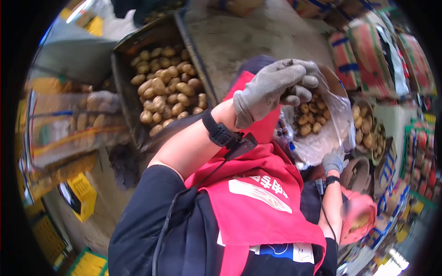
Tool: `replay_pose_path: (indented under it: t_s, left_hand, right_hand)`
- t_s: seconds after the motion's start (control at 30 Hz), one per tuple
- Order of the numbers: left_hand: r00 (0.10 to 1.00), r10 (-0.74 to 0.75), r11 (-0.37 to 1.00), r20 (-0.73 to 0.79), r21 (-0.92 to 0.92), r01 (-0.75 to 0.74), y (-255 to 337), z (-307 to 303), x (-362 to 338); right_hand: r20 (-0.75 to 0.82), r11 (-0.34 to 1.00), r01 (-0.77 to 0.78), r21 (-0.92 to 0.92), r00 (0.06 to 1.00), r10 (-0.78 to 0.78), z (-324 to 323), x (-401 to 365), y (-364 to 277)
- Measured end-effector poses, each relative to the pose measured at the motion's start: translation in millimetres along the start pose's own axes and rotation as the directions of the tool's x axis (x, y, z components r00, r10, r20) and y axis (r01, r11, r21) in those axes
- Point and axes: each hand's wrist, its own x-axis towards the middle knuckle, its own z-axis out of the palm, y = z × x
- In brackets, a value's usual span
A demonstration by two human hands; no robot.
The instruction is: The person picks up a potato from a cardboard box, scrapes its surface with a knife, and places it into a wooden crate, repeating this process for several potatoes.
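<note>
My left hand (278, 87), in a grey work glove, hangs above a basket lined with a clear plastic bag (317, 149). Its fingers curl inward and hide whatever they may hold. Inside the bag, partly behind that hand, lie several potatoes (314, 120). My right hand (334, 161), also gloved, is closed on the near edge of the plastic bag. Left of the basket, a large dark bin (120, 87) holds a heap of brown potatoes (170, 89). Both wrists carry black straps with cables.
More potatoes (368, 131) fill containers right of the basket. Red patterned sacks or boxes (368, 57) stand at the upper right. Left are a plastic-covered stack (73, 129) and a yellow box (80, 195). A pink bundle (359, 216) is beside my right forearm.
</note>
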Motion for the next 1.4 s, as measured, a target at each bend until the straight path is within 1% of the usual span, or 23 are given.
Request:
replay_pose_path:
  t_s: [0.03,0.07,0.1,0.13,0.17,0.23,0.27,0.33,0.4,0.47,0.53,0.6,0.67,0.7,0.73,0.83,0.93,1.07,1.17,1.23,1.27,1.33,1.4]
  left_hand:
    - [0.998,-0.008,1.0,0.058,0.005,0.008,-8.5,12.6,14.0]
    - [0.996,0.045,0.999,0.073,0.005,-0.046,-12.2,24.0,25.7]
    - [0.995,0.044,0.999,0.089,-0.02,-0.042,-24.4,21.9,43.4]
    - [0.995,0.075,0.995,0.065,0.057,-0.078,-25.9,29.3,53.9]
    - [0.997,0.07,0.997,0.041,-0.03,-0.069,-30.0,39.8,64.7]
    - [0.953,-0.131,0.941,0.275,-0.269,0.206,-27.9,28.8,100.6]
    - [0.992,-0.122,0.978,0.032,-0.169,0.125,-27.6,51.3,103.3]
    - [0.993,-0.118,0.985,0.004,-0.13,0.117,-30.4,57.2,132.1]
    - [0.988,-0.056,0.99,0.143,-0.121,0.074,-38.2,66.2,164.1]
    - [0.978,-0.145,0.977,0.153,-0.137,0.166,-43.3,67.7,190.7]
    - [0.994,0.11,0.989,0.009,0.102,-0.11,-59.4,67.0,207.5]
    - [0.998,0.062,0.995,0.022,0.074,-0.064,-63.3,47.6,219.0]
    - [0.954,-0.099,0.995,-0.284,-0.017,0.099,-59.9,41.4,213.3]
    - [0.96,-0.144,0.989,-0.241,-0.067,0.131,-58.6,31.8,220.3]
    - [0.963,-0.186,0.98,-0.195,-0.114,0.166,-56.9,22.3,226.9]
    - [0.947,-0.212,0.976,-0.242,-0.094,0.194,-51.1,4.4,231.6]
    - [0.934,-0.23,0.973,-0.274,-0.078,0.217,-48.1,-4.4,232.5]
    - [0.927,-0.238,0.971,-0.289,-0.035,0.238,-49.4,-5.7,234.2]
    - [0.936,-0.24,0.968,-0.256,0.01,0.251,-56.1,-2.7,236.4]
    - [0.947,-0.225,0.968,-0.229,0.055,0.243,-62.9,3.6,235.4]
    - [0.951,-0.215,0.967,-0.221,0.091,0.24,-68.8,9.8,233.2]
    - [0.961,-0.162,0.949,-0.225,0.231,0.214,-83.2,19.6,226.5]
    - [0.941,-0.268,0.861,-0.206,0.387,0.33,-102.5,24.2,218.2]
  right_hand:
    - [-0.012,0.992,-0.075,0.099,0.997,0.077,1.5,-1.1,16.6]
    - [0.102,0.939,-0.145,0.311,0.988,0.119,-24.5,-12.5,23.7]
    - [0.202,0.886,-0.273,0.376,0.957,0.209,-16.5,-8.3,37.2]
    - [0.236,0.834,-0.258,0.488,0.959,0.159,27.6,8.4,63.1]
    - [0.234,0.774,-0.253,0.58,0.962,0.139,38.8,8.9,80.1]
    - [0.246,0.687,-0.342,0.642,0.94,0.238,50.8,18.4,104.0]
    - [0.103,0.607,-0.355,0.711,0.906,0.41,50.5,12.1,102.4]
    - [-0.083,0.591,-0.23,0.774,0.887,0.454,22.5,17.1,98.0]
    - [-0.105,0.574,-0.166,0.802,0.907,0.409,-24.3,17.9,79.9]
    - [-0.182,0.65,-0.043,0.759,0.944,0.275,-32.3,41.0,55.6]
    - [-0.13,0.647,0.02,0.762,0.984,0.123,-39.6,64.0,20.2]
    - [-0.033,0.663,0.045,0.747,0.999,-0.03,-22.2,102.2,-19.3]
    - [0.127,0.692,0.0,0.722,0.983,-0.133,-8.8,136.7,-57.2]
    - [0.168,0.72,-0.024,0.693,0.977,-0.13,-1.7,148.9,-73.1]
    - [0.34,0.719,-0.118,0.685,0.925,-0.172,-10.5,163.6,-83.8]
    - [0.491,0.636,-0.361,0.683,0.871,-0.033,6.1,203.1,-120.4]
    - [0.511,0.638,-0.45,0.625,0.854,0.102,38.4,226.2,-150.5]
    - [0.46,0.655,-0.341,0.674,0.888,-0.011,49.2,237.1,-140.4]
    - [0.243,0.435,-0.146,0.889,0.953,-0.179,52.1,233.5,-106.0]
    - [0.181,-0.08,-0.229,0.97,0.905,-0.386,7.2,207.8,-69.8]
    - [0.05,-0.329,-0.233,0.915,0.875,-0.481,0.0,201.3,-61.8]
    - [-0.119,-0.444,-0.137,0.885,0.857,-0.502,-45.4,163.3,-23.0]
    - [-0.218,-0.484,-0.033,0.874,0.865,-0.453,-90.4,121.1,6.4]
